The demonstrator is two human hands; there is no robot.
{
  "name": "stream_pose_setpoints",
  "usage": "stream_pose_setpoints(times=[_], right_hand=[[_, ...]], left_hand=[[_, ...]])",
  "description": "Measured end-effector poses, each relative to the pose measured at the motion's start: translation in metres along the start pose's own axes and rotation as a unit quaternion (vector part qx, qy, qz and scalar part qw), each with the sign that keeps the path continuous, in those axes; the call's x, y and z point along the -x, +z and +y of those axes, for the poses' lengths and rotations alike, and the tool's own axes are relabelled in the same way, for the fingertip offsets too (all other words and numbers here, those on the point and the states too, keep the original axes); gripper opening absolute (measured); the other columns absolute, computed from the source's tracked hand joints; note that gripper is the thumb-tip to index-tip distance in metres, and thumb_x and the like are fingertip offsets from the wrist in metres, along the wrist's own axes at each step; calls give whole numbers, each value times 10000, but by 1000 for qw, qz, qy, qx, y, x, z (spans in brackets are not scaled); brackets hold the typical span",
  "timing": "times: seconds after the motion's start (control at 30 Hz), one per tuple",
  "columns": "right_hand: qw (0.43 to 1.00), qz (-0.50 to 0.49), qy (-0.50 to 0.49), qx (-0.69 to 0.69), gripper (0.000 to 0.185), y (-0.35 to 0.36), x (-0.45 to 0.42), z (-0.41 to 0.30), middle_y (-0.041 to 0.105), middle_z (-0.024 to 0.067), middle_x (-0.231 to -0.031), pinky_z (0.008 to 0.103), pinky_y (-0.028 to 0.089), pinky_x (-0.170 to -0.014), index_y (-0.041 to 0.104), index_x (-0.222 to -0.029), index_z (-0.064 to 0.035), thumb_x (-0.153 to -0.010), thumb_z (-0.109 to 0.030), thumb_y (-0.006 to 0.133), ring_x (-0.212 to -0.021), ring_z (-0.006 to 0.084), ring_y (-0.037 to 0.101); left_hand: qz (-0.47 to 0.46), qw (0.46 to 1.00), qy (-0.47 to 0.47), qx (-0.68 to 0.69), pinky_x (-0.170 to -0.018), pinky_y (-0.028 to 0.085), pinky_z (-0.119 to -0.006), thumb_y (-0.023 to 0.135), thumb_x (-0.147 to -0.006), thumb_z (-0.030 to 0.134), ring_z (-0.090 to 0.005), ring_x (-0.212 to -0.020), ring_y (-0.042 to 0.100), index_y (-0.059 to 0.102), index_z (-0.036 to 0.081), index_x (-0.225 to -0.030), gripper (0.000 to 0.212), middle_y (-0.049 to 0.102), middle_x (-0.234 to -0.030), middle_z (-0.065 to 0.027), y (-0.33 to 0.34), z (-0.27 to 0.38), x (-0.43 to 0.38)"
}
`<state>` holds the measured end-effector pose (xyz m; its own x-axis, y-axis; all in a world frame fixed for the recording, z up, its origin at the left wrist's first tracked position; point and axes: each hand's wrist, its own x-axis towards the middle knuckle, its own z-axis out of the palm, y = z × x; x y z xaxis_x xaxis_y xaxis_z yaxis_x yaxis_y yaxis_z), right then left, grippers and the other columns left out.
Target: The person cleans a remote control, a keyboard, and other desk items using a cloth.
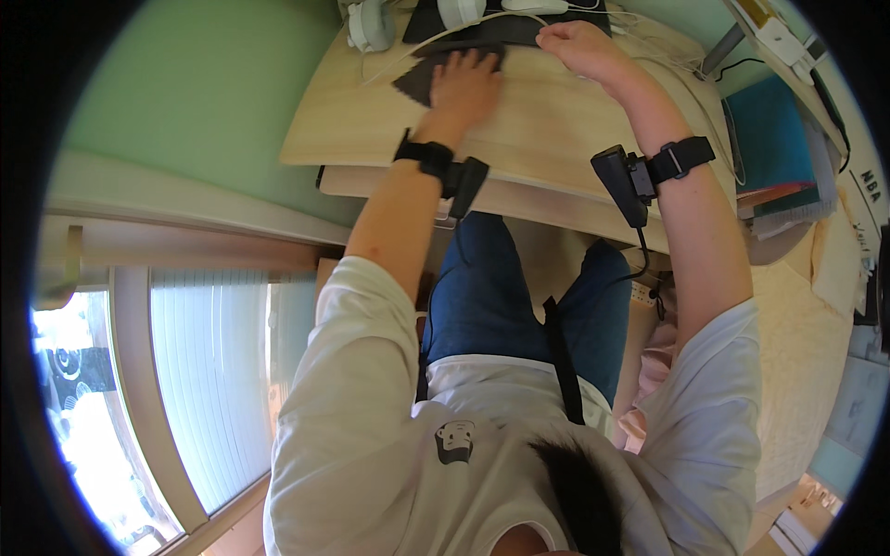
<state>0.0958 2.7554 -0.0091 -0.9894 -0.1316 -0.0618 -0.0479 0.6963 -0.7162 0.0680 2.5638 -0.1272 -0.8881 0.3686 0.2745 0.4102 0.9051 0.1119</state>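
Observation:
My left hand [464,87] lies flat, fingers slightly spread, on top of a dark grey cloth [411,82] with a zigzag-cut edge. The cloth rests on the light wooden desk [556,125], partly hidden under the hand, and the hand looks a little blurred. My right hand [573,47] is raised near the back of the desk, its fingertips closed on a pale cable [455,29]. From those fingers the cable arcs left over the cloth and down towards the desk's left side.
At the back stand a white rounded device [372,26] and a black mat [500,29] bearing white items. More cables [685,66] run along the right. Teal folders [772,149] and papers stand beside the desk. A green wall [208,90] borders the left.

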Motion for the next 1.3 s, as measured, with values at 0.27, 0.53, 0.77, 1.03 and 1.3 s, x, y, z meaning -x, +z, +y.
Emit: stream_pose_setpoints(times=[0.27,0.53,0.77,1.03,1.3], right_hand=[[996,31,-74,28,438,50,5,18,652,202,-1048,383,482,-839,663,-1079,-24,-820,-369,586,-953,321,633],[986,121,-71,92,516,78,2,12,614,215,-1151,364,486,-871,592,-1205,-16,-805,-341,581,-1018,326,624],[982,22,-72,176,465,88,7,31,594,230,-1157,371,482,-865,629,-1124,4,-803,-328,577,-1028,332,604],[959,96,-174,204,315,108,47,29,540,181,-1252,373,449,-921,653,-1015,-2,-834,-239,551,-1137,316,528],[951,151,-167,211,329,101,46,82,539,168,-1257,392,446,-930,642,-1073,-29,-824,-233,574,-1143,317,524]], left_hand=[[34,998,-58,20,-1077,273,-498,393,-959,344,-343,-1320,348,472,140,-1340,439,416,-1407,-141,-45,-87,124],[71,989,-98,-81,-1059,297,-501,387,-964,330,-389,-1269,398,514,115,-1307,424,476,-1350,-176,-52,-223,140],[188,968,-167,-2,-1066,270,-527,387,-977,295,-415,-1280,364,533,64,-1273,404,481,-1328,-192,-32,-180,172],[186,978,-30,90,-1087,214,-541,536,-883,107,-371,-1315,321,453,57,-1333,459,417,-1374,-165,-34,-63,200],[221,975,31,11,-1017,371,-473,647,-795,53,-332,-1203,476,532,134,-1281,506,529,-1270,-141,-31,-123,195]])
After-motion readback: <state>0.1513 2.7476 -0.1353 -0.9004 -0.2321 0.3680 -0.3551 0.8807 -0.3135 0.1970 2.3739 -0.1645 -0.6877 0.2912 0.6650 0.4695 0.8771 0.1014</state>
